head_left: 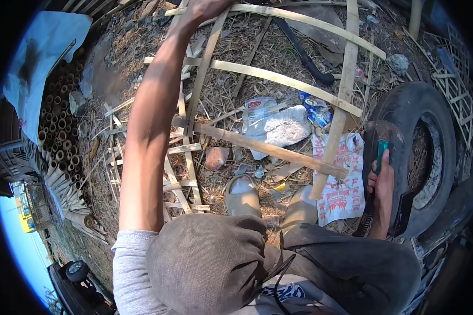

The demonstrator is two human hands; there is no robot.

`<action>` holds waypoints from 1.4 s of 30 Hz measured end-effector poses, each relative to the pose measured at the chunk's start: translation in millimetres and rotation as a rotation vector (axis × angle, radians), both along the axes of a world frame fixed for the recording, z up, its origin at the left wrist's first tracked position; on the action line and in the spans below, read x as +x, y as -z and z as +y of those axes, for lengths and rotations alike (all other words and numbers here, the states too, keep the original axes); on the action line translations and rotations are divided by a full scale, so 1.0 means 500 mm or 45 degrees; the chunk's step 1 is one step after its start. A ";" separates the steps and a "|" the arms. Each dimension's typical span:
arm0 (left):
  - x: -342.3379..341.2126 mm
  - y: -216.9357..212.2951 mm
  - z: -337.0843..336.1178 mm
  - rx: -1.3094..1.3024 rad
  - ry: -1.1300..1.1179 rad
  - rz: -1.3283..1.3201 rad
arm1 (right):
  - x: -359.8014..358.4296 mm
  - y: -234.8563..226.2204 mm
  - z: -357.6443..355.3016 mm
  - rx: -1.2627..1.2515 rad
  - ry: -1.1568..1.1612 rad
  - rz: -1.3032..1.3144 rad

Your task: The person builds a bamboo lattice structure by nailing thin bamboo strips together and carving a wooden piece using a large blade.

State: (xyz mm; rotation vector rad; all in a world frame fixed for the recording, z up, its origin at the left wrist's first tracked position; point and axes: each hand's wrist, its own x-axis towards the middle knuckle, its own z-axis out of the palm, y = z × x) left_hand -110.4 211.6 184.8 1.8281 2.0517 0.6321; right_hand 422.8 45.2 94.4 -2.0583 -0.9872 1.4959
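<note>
My left arm reaches to the top edge of the head view, where my left hand is at the far end of a lattice of split bamboo strips. The fingers of that hand are cut off by the edge, so its grip is hidden. Flat strips cross one another in the lattice, and a lower strip spans above my feet. At the right, my right hand is closed around a green-handled tool. The tool's brownish head is blurred against the tyre, and I cannot make out its kind.
A large tyre lies at the right, beside a printed sack. A whitish lump and a reddish stone sit on straw-littered ground. Bamboo poles are stacked at the left. More lattice stands far right.
</note>
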 end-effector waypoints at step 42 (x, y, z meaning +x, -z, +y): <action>0.050 0.280 -0.200 -0.468 1.379 0.532 | -0.281 0.141 0.020 0.014 -0.222 0.127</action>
